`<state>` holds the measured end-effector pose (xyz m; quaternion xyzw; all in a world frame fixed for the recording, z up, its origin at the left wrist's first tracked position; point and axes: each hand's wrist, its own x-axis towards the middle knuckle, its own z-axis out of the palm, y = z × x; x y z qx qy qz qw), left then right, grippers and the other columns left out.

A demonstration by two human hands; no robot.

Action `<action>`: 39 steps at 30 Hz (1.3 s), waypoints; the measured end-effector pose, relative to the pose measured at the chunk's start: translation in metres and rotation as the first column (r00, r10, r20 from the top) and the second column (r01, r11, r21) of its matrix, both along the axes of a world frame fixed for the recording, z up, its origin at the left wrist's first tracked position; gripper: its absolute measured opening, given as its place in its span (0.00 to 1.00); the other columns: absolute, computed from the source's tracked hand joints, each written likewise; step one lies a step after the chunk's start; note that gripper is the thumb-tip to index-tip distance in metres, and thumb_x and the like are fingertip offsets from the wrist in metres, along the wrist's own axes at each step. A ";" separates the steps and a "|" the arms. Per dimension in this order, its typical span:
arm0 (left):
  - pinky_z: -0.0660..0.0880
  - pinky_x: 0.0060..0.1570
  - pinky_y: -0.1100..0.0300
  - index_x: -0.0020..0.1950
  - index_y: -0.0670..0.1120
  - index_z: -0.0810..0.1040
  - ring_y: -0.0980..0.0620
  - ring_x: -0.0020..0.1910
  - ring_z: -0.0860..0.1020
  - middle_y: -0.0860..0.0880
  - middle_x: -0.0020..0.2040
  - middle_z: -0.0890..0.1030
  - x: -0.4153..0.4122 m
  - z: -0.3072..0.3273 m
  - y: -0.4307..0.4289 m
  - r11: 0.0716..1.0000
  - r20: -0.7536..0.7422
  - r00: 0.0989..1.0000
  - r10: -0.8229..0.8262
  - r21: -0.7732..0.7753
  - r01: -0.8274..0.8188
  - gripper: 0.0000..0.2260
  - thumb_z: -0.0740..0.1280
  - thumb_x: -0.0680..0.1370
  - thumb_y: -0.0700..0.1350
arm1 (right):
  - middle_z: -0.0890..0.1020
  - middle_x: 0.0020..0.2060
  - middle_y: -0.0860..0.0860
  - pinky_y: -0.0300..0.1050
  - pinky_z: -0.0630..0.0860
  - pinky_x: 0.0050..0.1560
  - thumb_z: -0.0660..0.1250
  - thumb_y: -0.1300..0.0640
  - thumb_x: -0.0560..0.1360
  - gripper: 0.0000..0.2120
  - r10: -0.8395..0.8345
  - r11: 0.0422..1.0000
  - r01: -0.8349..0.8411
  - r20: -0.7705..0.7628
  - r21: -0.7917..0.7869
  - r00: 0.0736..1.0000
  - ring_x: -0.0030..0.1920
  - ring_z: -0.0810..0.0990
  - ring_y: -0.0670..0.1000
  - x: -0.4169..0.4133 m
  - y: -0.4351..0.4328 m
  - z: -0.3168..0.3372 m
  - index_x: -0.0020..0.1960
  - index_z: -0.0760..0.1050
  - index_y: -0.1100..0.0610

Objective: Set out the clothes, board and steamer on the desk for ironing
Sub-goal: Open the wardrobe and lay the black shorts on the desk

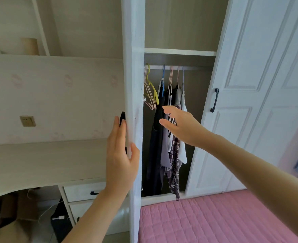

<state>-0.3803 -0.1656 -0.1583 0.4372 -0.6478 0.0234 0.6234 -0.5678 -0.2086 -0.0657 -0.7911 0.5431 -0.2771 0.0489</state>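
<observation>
The left hand (pixel 121 155) lies flat on the wardrobe door (pixel 133 67), its grip apart, to hold it wide. The right hand (pixel 181 125), grip apart too, reaches for the clothes (pixel 164 151) hanging inside, well away from the tabletop (pixel 39 160)

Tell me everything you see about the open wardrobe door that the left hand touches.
The wardrobe door is white, with a painted wood look, and stands open, seen almost edge-on, between the desk and the wardrobe opening. A black handle sits on its left face. The left hand lies along its edge, fingers straight beside the handle, thumb on the right side. Top and bottom run out of view.
</observation>
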 end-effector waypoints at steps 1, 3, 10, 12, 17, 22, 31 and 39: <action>0.57 0.74 0.60 0.77 0.43 0.56 0.53 0.76 0.56 0.48 0.77 0.56 -0.004 0.000 0.001 0.999 0.023 0.999 0.035 0.002 -0.035 0.29 0.61 0.77 0.36 | 0.72 0.69 0.50 0.50 0.68 0.67 0.58 0.45 0.79 0.26 -0.008 1.000 0.008 -0.003 0.011 1.000 0.68 0.71 0.52 -0.007 -0.001 -0.002 0.75 0.60 0.52; 0.57 0.74 0.54 0.77 0.40 0.57 0.48 0.77 0.55 0.44 0.78 0.56 -0.013 -0.001 0.007 0.994 0.103 0.989 0.106 -0.022 -0.104 0.30 0.62 0.76 0.36 | 0.72 0.69 0.50 0.50 0.69 0.67 0.58 0.44 0.79 0.26 -0.017 1.000 0.017 -0.009 0.025 1.000 0.67 0.72 0.52 -0.020 -0.002 -0.008 0.75 0.60 0.52; 0.60 0.73 0.48 0.72 0.37 0.66 0.42 0.77 0.54 0.40 0.76 0.62 -0.048 0.000 0.011 0.982 0.505 0.843 0.188 -0.096 -0.161 0.27 0.64 0.73 0.33 | 0.72 0.69 0.52 0.44 0.69 0.62 0.56 0.45 0.81 0.26 -0.032 0.999 0.034 -0.083 0.030 0.996 0.64 0.74 0.52 -0.054 0.003 -0.024 0.75 0.59 0.54; 0.64 0.71 0.48 0.73 0.38 0.67 0.44 0.77 0.54 0.42 0.76 0.63 -0.056 0.002 -0.001 0.986 0.555 0.816 0.162 -0.065 -0.152 0.26 0.64 0.74 0.34 | 0.71 0.69 0.53 0.47 0.70 0.63 0.55 0.45 0.81 0.26 -0.048 0.998 0.051 -0.105 0.027 0.993 0.63 0.75 0.53 -0.062 0.002 -0.027 0.75 0.59 0.55; 0.71 0.66 0.48 0.73 0.40 0.67 0.44 0.76 0.57 0.43 0.75 0.64 -0.072 0.006 -0.055 0.977 0.603 0.790 0.108 0.080 -0.196 0.25 0.65 0.75 0.39 | 0.76 0.62 0.54 0.46 0.74 0.53 0.55 0.46 0.81 0.25 -0.103 0.994 0.107 -0.142 0.021 0.984 0.51 0.79 0.51 -0.078 -0.016 -0.034 0.74 0.59 0.55; 0.60 0.72 0.58 0.78 0.46 0.56 0.51 0.78 0.51 0.50 0.79 0.54 -0.094 0.020 -0.118 0.933 0.592 0.805 -0.041 0.310 -0.181 0.26 0.60 0.81 0.45 | 0.77 0.56 0.55 0.44 0.75 0.51 0.55 0.48 0.82 0.23 -0.108 0.991 0.119 -0.173 0.057 0.979 0.49 0.78 0.52 -0.090 -0.049 -0.034 0.72 0.61 0.59; 0.70 0.64 0.52 0.73 0.44 0.63 0.47 0.73 0.64 0.47 0.74 0.65 -0.143 0.032 -0.236 0.841 0.447 0.891 -0.076 0.509 -0.183 0.23 0.64 0.79 0.43 | 0.71 0.65 0.57 0.55 0.72 0.61 0.56 0.48 0.80 0.23 -0.167 0.981 0.185 -0.217 0.062 0.962 0.62 0.73 0.59 -0.098 -0.174 -0.029 0.71 0.63 0.60; 0.74 0.58 0.51 0.69 0.41 0.67 0.44 0.65 0.70 0.44 0.67 0.70 -0.156 0.028 -0.324 0.857 0.416 0.909 0.012 0.464 -0.223 0.19 0.62 0.79 0.39 | 0.75 0.60 0.58 0.50 0.75 0.58 0.57 0.50 0.81 0.20 -0.144 0.989 0.145 -0.292 -0.020 0.945 0.59 0.75 0.58 -0.108 -0.277 -0.039 0.67 0.67 0.63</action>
